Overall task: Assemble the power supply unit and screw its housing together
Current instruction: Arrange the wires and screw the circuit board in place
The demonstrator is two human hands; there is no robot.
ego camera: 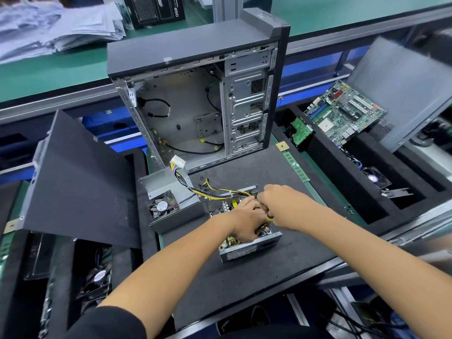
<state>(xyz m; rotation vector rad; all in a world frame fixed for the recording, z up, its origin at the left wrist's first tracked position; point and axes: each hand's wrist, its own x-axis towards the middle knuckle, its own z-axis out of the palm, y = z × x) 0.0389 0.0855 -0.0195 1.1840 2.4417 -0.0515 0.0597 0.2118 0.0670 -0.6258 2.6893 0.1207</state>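
Hands meet over the open power supply base (247,248), which lies on the black mat of the desk (244,285) in front of the computer case (195,99). The right hand (281,206) has its grip closed around a small screwdriver (269,218) with a yellow band. The left hand (247,221) rests inside the base; whether its grip holds something I cannot tell. The cover with fan (168,201) stands just left, joined by a cable bundle (215,193).

Screwdriver (269,218) mostly hidden under right hand (281,206); tip unseen. Circuit board (228,241) largely covered by left hand (247,221), fingers possibly curled.
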